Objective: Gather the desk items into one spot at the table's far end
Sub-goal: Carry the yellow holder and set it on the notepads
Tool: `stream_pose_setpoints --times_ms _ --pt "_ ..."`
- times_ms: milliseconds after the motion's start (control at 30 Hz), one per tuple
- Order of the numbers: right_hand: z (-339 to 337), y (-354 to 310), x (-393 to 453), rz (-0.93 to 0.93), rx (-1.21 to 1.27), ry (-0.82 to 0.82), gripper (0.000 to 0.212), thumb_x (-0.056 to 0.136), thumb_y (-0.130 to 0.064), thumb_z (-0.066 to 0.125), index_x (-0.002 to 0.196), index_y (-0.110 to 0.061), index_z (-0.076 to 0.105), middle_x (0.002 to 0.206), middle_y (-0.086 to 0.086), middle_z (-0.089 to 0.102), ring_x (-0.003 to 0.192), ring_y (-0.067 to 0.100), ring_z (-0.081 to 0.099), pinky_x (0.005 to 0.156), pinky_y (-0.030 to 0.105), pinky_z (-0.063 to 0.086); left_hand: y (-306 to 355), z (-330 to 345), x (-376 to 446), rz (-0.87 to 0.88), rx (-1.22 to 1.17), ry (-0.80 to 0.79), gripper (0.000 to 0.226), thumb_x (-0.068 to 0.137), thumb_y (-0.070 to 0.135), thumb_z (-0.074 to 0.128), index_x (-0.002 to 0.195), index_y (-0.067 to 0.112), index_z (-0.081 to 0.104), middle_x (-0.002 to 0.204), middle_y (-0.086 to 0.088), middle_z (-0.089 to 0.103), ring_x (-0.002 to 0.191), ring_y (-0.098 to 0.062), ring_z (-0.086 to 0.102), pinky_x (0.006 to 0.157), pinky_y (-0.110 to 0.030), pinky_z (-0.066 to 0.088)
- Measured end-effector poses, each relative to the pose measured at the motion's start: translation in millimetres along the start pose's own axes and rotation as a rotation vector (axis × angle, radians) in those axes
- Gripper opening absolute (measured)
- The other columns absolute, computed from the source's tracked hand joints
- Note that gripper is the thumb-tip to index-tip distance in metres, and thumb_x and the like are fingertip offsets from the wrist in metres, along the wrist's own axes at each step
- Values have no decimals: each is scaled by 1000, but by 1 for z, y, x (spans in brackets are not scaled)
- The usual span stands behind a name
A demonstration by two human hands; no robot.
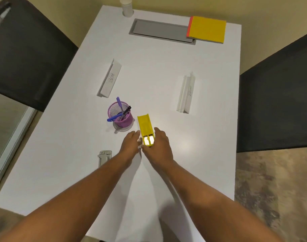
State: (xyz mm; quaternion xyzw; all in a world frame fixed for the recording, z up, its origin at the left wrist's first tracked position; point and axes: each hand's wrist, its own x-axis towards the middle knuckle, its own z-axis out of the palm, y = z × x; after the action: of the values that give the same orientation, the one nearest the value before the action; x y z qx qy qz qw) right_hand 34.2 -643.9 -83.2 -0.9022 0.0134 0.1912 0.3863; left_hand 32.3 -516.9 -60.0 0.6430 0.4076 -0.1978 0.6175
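Both hands, left hand (130,143) and right hand (158,145), around yellow box (145,129)

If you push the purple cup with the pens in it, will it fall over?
Probably it slides rather than tips: the purple mesh pen cup looks squat and stands upright on the smooth white table. It is likely light, being mesh. The pens lean loosely over the rim, so a hard shove might rattle them or topple it.

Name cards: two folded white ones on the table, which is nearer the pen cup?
The left name card, marked "BETA". Its near end sits just beyond the purple pen cup. The other name card lies across the table, on the right side.
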Motion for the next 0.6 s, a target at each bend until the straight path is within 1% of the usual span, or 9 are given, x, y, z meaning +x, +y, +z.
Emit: stream_pose_setpoints --times_ms 67,100,133,200,300,367,467,533,600 --pt "5 -6 7 26 -60 17 74 84 -47 76 144 -17 45 130 8 58 120 30 53 98 46 51 2 -1 4 -13 -15 -1 51 112 42 44 156 16 43 155 -10 55 135 -31 59 116 -50 48" --pt "8 -7 10 37 -90 34 78 82 -50 77 145 -16 45 130 9 58 120 30 52 98 46 51 3 -2 5 -19 -21 -8 49 112 42 43 154 16 45 152 -10 58 134 -31 61 116 -50 49" --pt "11 -8 13 40 -117 54 76 81 -51 78 141 -16 47 127 9 58 119 31 53 96 45 52 4 -2 6 -26 -25 -17 48 112 43 42 152 16 48 149 -11 60 132 -31 62 115 -51 49" --pt "16 -7 17 27 -146 82 61 80 -49 77 126 -17 54 118 8 60 112 30 56 91 45 53 5 -3 6 -35 -34 -45 46 112 44 42 147 16 53 143 -11 65 126 -28 65 114 -50 50" --pt "16 -6 21 29 -96 86 42 82 -45 74 110 -17 62 106 6 62 99 28 60 85 46 55 8 -6 3 -37 -60 -81 44 110 47 46 141 17 57 136 -10 68 111 -23 66 108 -46 52" --pt "11 -7 18 49 -13 120 32 81 -44 73 99 -19 64 95 5 62 87 26 62 76 46 56 11 -8 0 -35 -77 -81 47 107 50 52 141 18 56 135 -8 66 114 -24 65 103 -45 53" --pt "-1 -12 -2 53 148 152 24 76 -44 71 89 -27 62 86 -1 60 75 13 59 65 37 53 16 -14 -10 -54 -151 -115 49 101 53 62 140 22 58 129 -3 68 116 -24 69 93 -41 58" --pt "-10 -17 -25 13 227 142 23 75 -44 72 92 -37 58 90 -7 59 78 4 58 66 28 50 20 -18 -20 -57 -228 -184 45 102 50 62 138 24 61 130 -4 73 116 -25 73 84 -37 64" --pt "-17 -21 -52 -45 283 136 32 74 -40 75 99 -49 55 95 -17 57 86 -4 58 69 13 45 21 -23 -32 -39 -321 -226 38 103 42 63 136 24 62 130 -6 73 116 -27 73 76 -37 66"
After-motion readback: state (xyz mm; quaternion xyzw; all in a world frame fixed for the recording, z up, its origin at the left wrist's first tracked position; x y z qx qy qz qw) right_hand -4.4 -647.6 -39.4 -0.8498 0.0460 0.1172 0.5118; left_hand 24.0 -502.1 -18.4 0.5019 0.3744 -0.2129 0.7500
